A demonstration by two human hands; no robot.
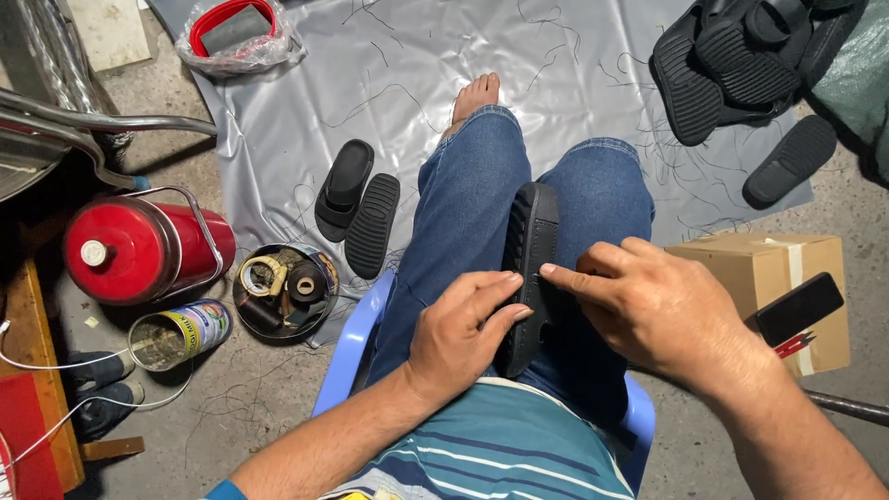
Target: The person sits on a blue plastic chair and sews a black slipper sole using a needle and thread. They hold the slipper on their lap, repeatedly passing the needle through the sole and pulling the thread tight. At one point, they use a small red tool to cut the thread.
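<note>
Both forearms reach in, left hand [460,331] cupped with curled fingers, right hand [654,306] pointing its forefinger.
</note>
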